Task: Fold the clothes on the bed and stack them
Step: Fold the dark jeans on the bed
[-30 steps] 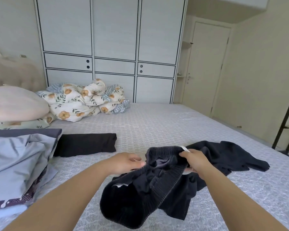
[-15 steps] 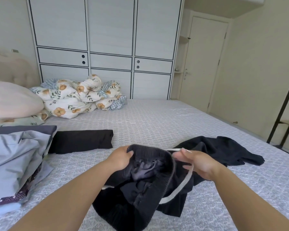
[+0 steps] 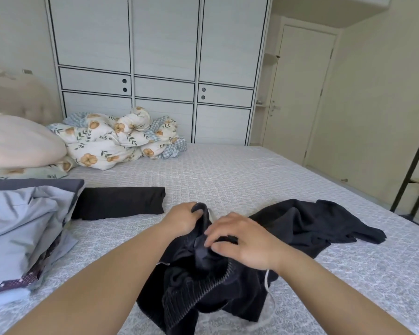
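A crumpled black garment [image 3: 307,226] with a ribbed waistband and a white drawstring lies on the bed [image 3: 228,175] in front of me. My left hand [image 3: 183,217] grips the top of the waistband. My right hand [image 3: 246,240] sits just right of it, its fingers curled into the dark fabric at the waist opening. The garment's legs trail off to the right. A folded black piece [image 3: 117,203] lies flat to the left. A stack of pale blue and purple folded clothes [image 3: 22,228] sits at the far left.
A bunched floral duvet [image 3: 116,139] and a pink pillow [image 3: 17,143] lie near the headboard. A white wardrobe [image 3: 160,68] stands behind the bed. A door is at the back right and a black ladder shelf [image 3: 416,172] at the right edge.
My right hand let the drawstring drop and moved left into the waist opening. The two hands have come closer together, with the waistband bunched between them.
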